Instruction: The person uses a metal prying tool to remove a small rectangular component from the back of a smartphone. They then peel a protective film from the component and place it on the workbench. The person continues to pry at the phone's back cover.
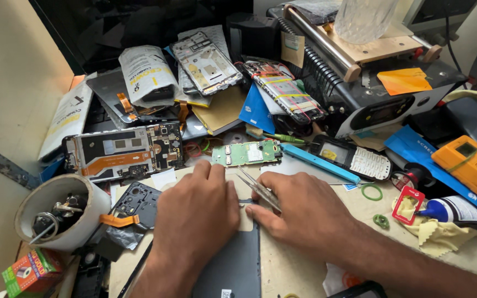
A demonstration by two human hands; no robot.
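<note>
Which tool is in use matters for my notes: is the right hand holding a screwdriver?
No, the right hand holds metal tweezers over the dark phone.

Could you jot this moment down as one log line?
left hand: flat on dark phone | right hand: holding tweezers | beyond: green circuit board

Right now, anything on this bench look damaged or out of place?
Nothing spilled. Several phones lie gutted: an opened phone with its boards bare at the left, and a bare green circuit board just beyond the left hand. A phone bound in rubber bands lies askew. The right hand holds tweezers over the dark phone back.
</note>
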